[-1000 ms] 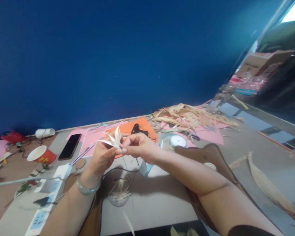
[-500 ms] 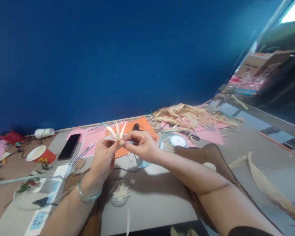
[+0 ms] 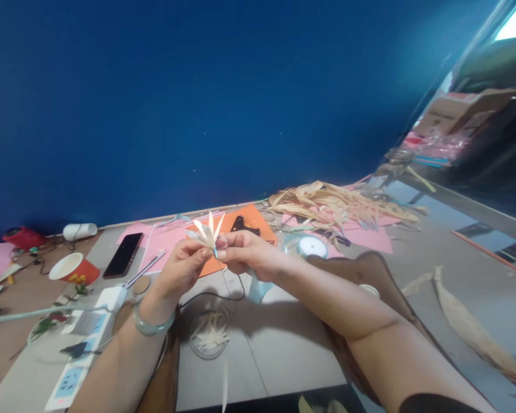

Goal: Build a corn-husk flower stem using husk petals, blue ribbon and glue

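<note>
A grey desk (image 3: 284,355) fills the bottom of the frame; a heap of dry tan husk strips (image 3: 331,203) lies at middle right; near the centre, the left hand (image 3: 181,269) and right hand (image 3: 245,255) both pinch a small pale husk flower (image 3: 209,230), fingertips touching.

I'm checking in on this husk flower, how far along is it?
Done: several pale petals already fan out of the flower, and more cut petals lie in the clear dish. In hand: the left hand pinches the flower's base while the right hand works at it with pale blue tape hanging below. Left: the dish petals are unused, and a husk pile sits beyond.
</note>
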`<state>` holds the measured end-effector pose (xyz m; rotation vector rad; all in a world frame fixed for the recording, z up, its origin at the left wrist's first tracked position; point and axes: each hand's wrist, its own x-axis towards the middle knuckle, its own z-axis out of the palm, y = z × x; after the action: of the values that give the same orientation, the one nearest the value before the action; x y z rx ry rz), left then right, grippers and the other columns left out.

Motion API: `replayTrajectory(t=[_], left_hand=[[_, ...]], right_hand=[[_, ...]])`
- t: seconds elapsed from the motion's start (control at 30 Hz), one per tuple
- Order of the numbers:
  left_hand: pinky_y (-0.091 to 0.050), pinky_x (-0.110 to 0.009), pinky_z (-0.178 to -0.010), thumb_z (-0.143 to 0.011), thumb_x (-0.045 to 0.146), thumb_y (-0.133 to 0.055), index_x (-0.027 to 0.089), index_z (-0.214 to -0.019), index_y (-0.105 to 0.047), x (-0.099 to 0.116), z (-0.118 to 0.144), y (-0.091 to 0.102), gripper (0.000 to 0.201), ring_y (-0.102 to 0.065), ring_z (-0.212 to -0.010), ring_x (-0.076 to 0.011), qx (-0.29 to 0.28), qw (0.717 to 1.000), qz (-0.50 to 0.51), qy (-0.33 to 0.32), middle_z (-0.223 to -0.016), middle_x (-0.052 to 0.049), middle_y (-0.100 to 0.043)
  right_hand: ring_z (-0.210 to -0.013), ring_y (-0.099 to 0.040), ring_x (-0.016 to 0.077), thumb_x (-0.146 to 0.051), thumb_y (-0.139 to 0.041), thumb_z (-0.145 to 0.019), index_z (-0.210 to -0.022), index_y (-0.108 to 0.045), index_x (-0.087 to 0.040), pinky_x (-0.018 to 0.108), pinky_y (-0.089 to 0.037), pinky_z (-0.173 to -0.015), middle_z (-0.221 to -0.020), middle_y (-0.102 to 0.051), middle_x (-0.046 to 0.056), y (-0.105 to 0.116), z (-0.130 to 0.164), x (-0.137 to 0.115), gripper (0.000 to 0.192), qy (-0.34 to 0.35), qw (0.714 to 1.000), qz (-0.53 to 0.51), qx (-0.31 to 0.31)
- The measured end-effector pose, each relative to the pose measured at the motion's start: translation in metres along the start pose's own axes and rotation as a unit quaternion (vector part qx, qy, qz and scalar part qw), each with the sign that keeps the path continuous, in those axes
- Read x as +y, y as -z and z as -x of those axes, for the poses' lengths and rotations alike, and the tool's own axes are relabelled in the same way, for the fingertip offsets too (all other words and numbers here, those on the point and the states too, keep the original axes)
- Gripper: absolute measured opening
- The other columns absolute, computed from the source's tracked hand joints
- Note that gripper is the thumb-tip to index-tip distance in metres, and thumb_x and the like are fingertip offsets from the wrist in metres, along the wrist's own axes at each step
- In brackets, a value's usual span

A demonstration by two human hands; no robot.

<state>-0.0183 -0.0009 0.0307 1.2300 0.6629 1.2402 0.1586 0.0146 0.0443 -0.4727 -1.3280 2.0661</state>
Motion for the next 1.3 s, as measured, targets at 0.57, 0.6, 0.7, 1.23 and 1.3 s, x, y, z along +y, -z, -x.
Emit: replayTrajectory(t=[0.57,0.6,0.7,1.23,1.3], left_hand=[[-0.052,-0.030,-0.070,-0.064,0.039,-0.088,0.017,-0.073,-0.076,0.004,-0.003,0.002,0.026,-0.063,-0.066,-0.0157,0.033,0.999,-0.030,-0.006,-0.066,-0.004,-0.069],[-0.052,-0.030,-0.071,-0.064,0.039,-0.088,0.017,-0.073,-0.076,0.006,-0.003,0.002,0.026,-0.063,-0.067,-0.0161,0.032,0.999,-0.042,-0.009,-0.068,-0.004,-0.070],[-0.053,-0.031,-0.072,-0.065,0.036,-0.088,0.017,-0.072,-0.075,0.008,-0.004,0.004,0.024,-0.065,-0.069,-0.0173,0.044,0.996,-0.071,-0.014,-0.069,-0.004,-0.071],[-0.052,-0.023,-0.067,-0.058,0.023,-0.091,0.017,-0.064,-0.070,-0.001,-0.001,-0.008,0.022,-0.062,-0.064,-0.0110,0.156,0.985,-0.047,-0.047,-0.064,0.001,-0.067],[-0.053,-0.024,-0.069,-0.059,0.024,-0.090,0.018,-0.066,-0.071,0.000,0.000,-0.009,0.021,-0.063,-0.066,-0.0119,0.139,0.989,-0.031,-0.041,-0.065,0.000,-0.068]], right_hand=[[-0.052,-0.040,0.0057,-0.031,-0.079,-0.075,-0.068,-0.064,-0.017,0.021,-0.029,-0.049,-0.058,-0.052,-0.005,-0.001,0.002,0.001,0.022,0.111,0.985,0.103,0.088],[-0.056,-0.045,0.0067,-0.030,-0.079,-0.075,-0.068,-0.065,-0.017,0.022,-0.034,-0.053,-0.060,-0.055,-0.004,-0.002,0.003,0.000,0.020,0.120,0.982,0.118,0.090],[-0.063,-0.052,0.0091,-0.029,-0.077,-0.076,-0.071,-0.067,-0.016,0.024,-0.040,-0.059,-0.066,-0.061,-0.001,-0.004,0.006,-0.002,0.018,0.132,0.971,0.167,0.107],[-0.056,-0.049,0.0079,-0.030,-0.076,-0.075,-0.072,-0.068,-0.015,0.022,-0.035,-0.050,-0.063,-0.060,-0.002,-0.001,0.000,0.006,0.018,0.180,0.947,0.215,0.159],[-0.056,-0.048,0.0075,-0.033,-0.077,-0.075,-0.071,-0.066,-0.015,0.022,-0.035,-0.050,-0.064,-0.059,-0.002,0.000,0.001,0.004,0.021,0.163,0.957,0.195,0.143]])
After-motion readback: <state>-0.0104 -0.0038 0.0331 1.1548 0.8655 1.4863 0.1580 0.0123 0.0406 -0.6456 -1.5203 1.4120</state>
